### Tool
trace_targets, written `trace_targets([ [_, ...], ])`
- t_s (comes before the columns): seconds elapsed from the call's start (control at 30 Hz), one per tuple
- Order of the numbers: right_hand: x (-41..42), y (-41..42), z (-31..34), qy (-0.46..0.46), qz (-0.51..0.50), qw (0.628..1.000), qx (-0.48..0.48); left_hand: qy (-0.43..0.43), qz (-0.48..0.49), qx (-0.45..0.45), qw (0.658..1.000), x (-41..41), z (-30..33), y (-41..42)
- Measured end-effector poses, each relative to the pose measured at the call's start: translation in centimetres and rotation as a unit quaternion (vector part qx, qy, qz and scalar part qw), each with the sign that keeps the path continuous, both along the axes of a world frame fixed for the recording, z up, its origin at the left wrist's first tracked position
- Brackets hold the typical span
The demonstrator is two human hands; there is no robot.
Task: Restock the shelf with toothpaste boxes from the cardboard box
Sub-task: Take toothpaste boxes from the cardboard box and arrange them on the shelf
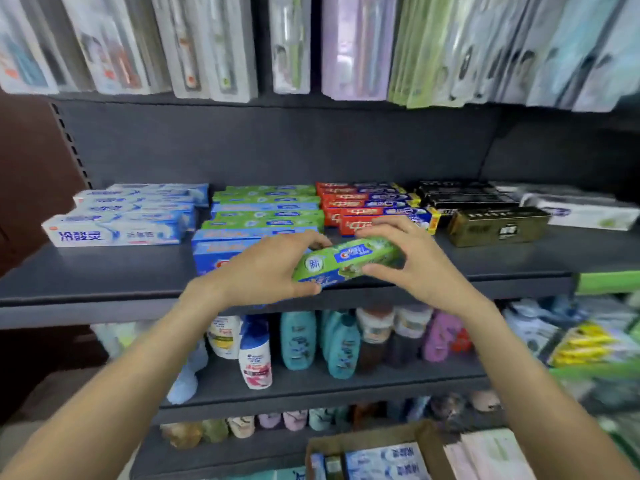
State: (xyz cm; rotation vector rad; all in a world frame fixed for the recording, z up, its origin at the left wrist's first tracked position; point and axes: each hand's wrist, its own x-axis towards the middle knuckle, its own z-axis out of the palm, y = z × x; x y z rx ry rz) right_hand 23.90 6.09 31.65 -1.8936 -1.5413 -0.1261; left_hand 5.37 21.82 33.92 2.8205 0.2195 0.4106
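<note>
A green toothpaste box [346, 261] is held level over the front of the dark shelf [104, 278], tilted slightly up to the right. My left hand [266, 271] grips its left end, and my right hand [412, 261] pinches its right end between thumb and fingers. Right behind it lies a blue toothpaste box [221, 251], with a stack of green boxes [266, 209] further back. The cardboard box [367, 448] stands low at the bottom centre, with white-blue boxes inside.
On the same shelf lie white-blue boxes [121, 223] at left, red boxes [363, 209] and black and gold boxes [495, 226] at right. Toothbrush packs [291, 43] hang above. Shampoo bottles [298, 341] fill the shelf below.
</note>
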Motion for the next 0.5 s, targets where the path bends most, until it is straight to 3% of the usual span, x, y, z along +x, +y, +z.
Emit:
trace_targets([
  [0.13, 5.3, -4.6, -0.4, -0.054, -0.034, 0.998, -0.023, -0.04, 0.043, 0.146, 0.988, 5.9, -0.5, -4.5],
  [0.17, 6.3, -5.3, -0.6, -0.045, -0.038, 0.998, -0.025, -0.075, 0.059, 0.144, 0.985, 6.7, -0.7, -4.8],
  [0.3, 8.6, -6.1, -2.3, 0.033, -0.013, 0.999, -0.016, -0.26, 0.131, -0.02, 0.956, 6.1, -3.0, -3.2],
  [0.37, 8.8, -6.0, -3.0, 0.042, -0.005, 0.999, -0.012, -0.262, 0.203, 0.001, 0.943, 4.3, -4.6, -1.0],
  [0.5, 7.1, -4.3, -3.2, 0.029, 0.023, 0.999, -0.017, -0.15, 0.341, 0.106, 0.922, -0.2, -6.7, 3.5],
])
